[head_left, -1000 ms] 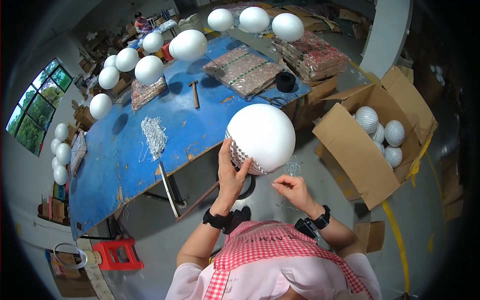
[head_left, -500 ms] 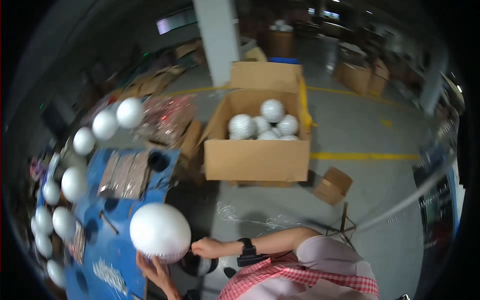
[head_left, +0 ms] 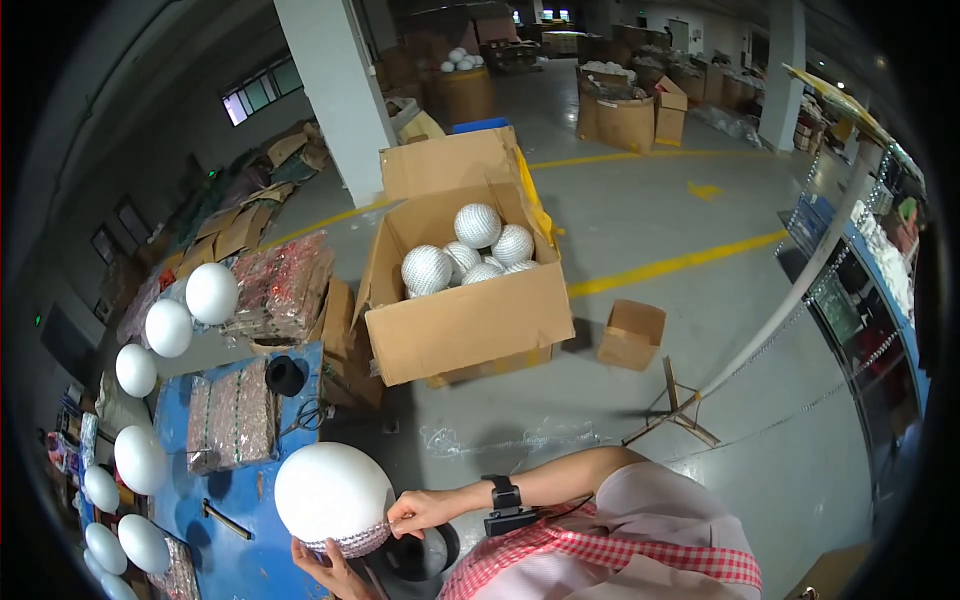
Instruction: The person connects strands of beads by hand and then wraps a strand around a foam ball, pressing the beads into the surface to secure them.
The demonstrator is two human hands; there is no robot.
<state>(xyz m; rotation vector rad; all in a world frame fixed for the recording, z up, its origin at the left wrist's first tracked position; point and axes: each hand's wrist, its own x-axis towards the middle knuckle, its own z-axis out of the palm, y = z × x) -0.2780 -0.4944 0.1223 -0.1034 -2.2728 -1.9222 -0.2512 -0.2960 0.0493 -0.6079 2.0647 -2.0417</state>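
A large white foam ball (head_left: 334,490) is held over the edge of the blue table. Rows of pinkish, glittering beaded trim (head_left: 362,541) wrap its lower part. My left hand (head_left: 332,572) cups the ball from below, fingers curled against the trim. My right hand (head_left: 425,511) is closed in a pinch at the ball's right side, by the upper edge of the trim. Whatever lies between its fingertips is too small to make out. A black watch-like device (head_left: 503,497) is strapped to my right wrist.
The blue table (head_left: 255,505) bears a hammer (head_left: 228,520), scissors (head_left: 306,416), a black spool-like object (head_left: 285,376) and bagged beads (head_left: 232,425). Several white balls (head_left: 168,328) stand along the left. Ahead, an open carton (head_left: 468,325) holds silvery balls (head_left: 478,226). A pole stand (head_left: 685,402) is at right.
The head view has turned, so the surroundings sit differently and look sharper. My right hand has come in against the ball's side. More of the trim shows.
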